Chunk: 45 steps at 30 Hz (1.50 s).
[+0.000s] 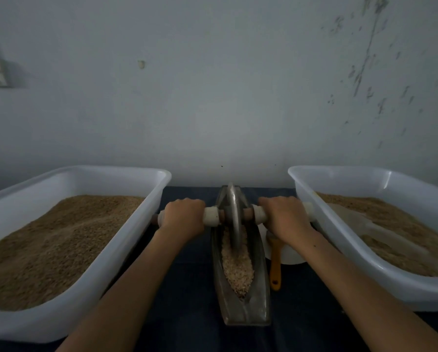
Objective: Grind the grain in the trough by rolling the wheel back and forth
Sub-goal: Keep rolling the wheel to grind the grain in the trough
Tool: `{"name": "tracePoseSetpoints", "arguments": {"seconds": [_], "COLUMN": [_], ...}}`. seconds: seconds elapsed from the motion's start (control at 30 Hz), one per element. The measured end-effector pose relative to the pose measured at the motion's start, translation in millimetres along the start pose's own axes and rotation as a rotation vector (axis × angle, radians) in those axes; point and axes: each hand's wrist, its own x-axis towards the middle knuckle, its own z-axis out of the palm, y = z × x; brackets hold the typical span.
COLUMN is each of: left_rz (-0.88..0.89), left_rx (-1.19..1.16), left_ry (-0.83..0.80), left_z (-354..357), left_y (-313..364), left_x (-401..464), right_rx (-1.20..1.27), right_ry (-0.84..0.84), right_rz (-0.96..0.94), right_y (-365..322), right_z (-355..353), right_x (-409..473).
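Left hand (pixel 183 216): grips the white-wrapped axle handle (pixel 211 216)
Right hand (pixel 284 216): grips the opposite handle end
Upright grey metal wheel (pixel 233 214): in narrow boat-shaped metal trough (pixel 257 295), on pale crushed grain (pixel 237 268)

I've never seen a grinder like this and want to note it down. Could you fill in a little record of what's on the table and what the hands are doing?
tool: metal wheel standing in a narrow boat-shaped trough
wheel position: toward the far end of the trough
in trough: pale crushed grain
left hand: grips the axle's left handle
right hand: grips the right handle
left tub: white, holds brown grain
right tub: white, holds brown grain
beside trough: yellow-handled brush
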Motion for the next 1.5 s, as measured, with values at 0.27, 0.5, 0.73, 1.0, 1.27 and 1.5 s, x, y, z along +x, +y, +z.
{"name": "tracePoseSetpoints", "arguments": {"seconds": [0.27, 0.5, 0.73, 1.0, 1.27, 1.5], "left_rz": [0.020, 0.025, -0.003, -0.016, 0.031, 0.032], "left_rx": [-0.018, -0.086, -0.006, 0.038, -0.031, -0.074], "left_ry": [-0.336, -0.381, 0.002, 0.002, -0.338, -0.389], "left_z": [-5.7, -7.3, 0.2, 2.5, -6.9, -6.1], "left_y": [-6.6, -7.8, -0.8, 0.6, -6.6, -8.4], "left_x": [7.1, 7.0, 1.2, 1.7, 5.8, 7.5], "right_rx": [0.043, 0.030, 0.006, 0.001, 0.057, 0.035], "right_ry": [-0.437, -0.479, -0.033, -0.026, -0.472, -0.502], "right_rz": [-0.043, -0.035, 0.022, 0.011, -0.030, -0.022], "right_y": [6.7, 5.3, 0.2, 2.0, 4.0, 2.2], "right_z": [-22.2, -22.5, -1.0, -0.1, -27.2, -28.4], "right_x": [4.1, 2.4, 2.5, 1.9, 1.6, 2.4]}}
